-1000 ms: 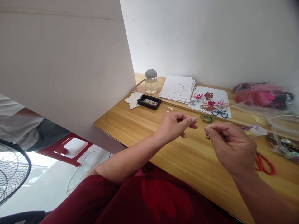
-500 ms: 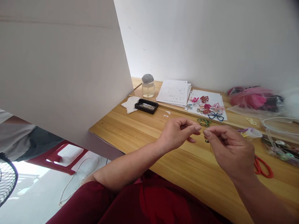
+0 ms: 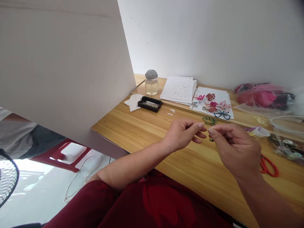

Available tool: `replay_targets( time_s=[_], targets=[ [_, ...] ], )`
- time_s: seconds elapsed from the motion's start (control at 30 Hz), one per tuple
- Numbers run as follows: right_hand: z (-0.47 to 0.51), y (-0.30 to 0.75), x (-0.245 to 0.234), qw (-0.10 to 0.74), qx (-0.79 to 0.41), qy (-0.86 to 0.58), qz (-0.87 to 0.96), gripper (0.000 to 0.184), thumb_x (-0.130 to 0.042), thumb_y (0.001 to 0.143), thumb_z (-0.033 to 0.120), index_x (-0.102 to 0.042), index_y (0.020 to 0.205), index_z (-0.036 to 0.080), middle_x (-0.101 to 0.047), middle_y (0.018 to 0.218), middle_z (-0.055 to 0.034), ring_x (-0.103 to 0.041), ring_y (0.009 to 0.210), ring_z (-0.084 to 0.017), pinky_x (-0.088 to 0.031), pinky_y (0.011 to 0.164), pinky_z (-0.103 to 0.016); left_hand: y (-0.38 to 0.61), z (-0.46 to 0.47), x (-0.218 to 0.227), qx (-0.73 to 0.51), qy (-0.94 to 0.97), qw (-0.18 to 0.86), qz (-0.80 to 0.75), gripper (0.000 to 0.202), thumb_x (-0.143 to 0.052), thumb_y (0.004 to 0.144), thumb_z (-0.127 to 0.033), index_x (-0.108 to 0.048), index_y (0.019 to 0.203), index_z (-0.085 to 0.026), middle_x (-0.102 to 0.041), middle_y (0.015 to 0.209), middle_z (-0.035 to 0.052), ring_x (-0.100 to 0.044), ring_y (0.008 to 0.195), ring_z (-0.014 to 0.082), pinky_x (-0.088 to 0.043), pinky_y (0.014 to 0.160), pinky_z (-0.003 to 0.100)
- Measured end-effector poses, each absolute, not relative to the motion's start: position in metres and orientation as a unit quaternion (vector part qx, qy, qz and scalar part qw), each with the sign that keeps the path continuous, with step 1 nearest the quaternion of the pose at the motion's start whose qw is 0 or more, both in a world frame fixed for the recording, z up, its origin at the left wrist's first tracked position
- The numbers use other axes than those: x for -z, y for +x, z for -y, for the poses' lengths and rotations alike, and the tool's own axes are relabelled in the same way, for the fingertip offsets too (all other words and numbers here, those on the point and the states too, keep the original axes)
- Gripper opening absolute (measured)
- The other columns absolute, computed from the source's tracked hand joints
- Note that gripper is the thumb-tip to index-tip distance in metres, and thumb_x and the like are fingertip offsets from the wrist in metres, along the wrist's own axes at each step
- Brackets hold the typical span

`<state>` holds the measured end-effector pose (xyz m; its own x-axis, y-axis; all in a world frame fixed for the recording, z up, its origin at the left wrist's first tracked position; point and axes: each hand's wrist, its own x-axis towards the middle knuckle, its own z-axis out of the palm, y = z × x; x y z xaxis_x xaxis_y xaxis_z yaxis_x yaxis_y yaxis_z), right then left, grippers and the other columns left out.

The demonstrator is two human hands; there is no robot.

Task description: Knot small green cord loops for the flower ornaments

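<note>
My left hand (image 3: 182,133) is held above the wooden table (image 3: 142,129) with thumb and forefinger pinched together. My right hand (image 3: 235,148) faces it, also pinched, and the fingertips of both almost meet. What they pinch is too small to make out. Just behind the fingertips lie small green loops (image 3: 210,120) on the table, and a dark bit (image 3: 211,139) lies under my right fingers.
A black tray (image 3: 150,104), a clear jar (image 3: 152,83), a white sheet stack (image 3: 179,90) and a sheet with coloured flower shapes (image 3: 213,104) lie at the back. Red scissors (image 3: 268,166), a small cup (image 3: 260,131) and pink bags (image 3: 261,96) are at right. A white partition (image 3: 64,69) stands left.
Both hands have drawn closer until the pinched fingertips almost touch. The view has shifted slightly.
</note>
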<state>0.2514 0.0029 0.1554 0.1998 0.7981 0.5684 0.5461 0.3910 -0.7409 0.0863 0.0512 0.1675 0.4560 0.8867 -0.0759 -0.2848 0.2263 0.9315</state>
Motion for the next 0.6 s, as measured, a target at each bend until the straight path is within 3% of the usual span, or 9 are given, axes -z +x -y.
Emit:
replay_targets(
  time_s=[0.17,0.37,0.6],
  targets=[
    [-0.0032,0.2532,-0.1542,0.555,-0.104,-0.55,0.616,0.009,-0.079,0.094,0.035,-0.077,0.091,0.027,-0.073,0.076,0.0018,-0.061,0.064,-0.012,-0.045,0.058,-0.028,0.0855,-0.0533,-0.1655,-0.394,0.486,0.705,-0.335,0.01,-0.068,0.096,-0.009,-0.077,0.098,-0.011,-0.075,0.073,0.0025,-0.074,0.069,0.0096,-0.062,0.076,0.022],
    [-0.0052,0.252,-0.1555,0.562,-0.112,-0.538,0.618,0.007,-0.079,0.093,0.033,-0.077,0.091,0.027,-0.073,0.076,0.0024,-0.06,0.062,-0.012,-0.046,0.055,-0.026,0.0879,-0.0512,-0.1605,-0.375,0.492,0.706,-0.345,0.007,-0.08,0.089,-0.015,-0.077,0.094,-0.012,-0.074,0.068,0.0024,-0.075,0.069,0.0119,-0.06,0.074,0.022],
    [-0.0065,0.2508,-0.1551,0.567,-0.089,-0.538,0.617,0.008,-0.079,0.093,0.033,-0.077,0.09,0.026,-0.073,0.075,0.0024,-0.06,0.062,-0.012,-0.045,0.055,-0.027,0.0879,-0.0497,-0.1606,-0.357,0.48,0.714,-0.362,0.005,-0.077,0.091,-0.015,-0.077,0.095,-0.012,-0.074,0.068,0.0026,-0.074,0.067,0.0101,-0.059,0.07,0.019]
  ],
)
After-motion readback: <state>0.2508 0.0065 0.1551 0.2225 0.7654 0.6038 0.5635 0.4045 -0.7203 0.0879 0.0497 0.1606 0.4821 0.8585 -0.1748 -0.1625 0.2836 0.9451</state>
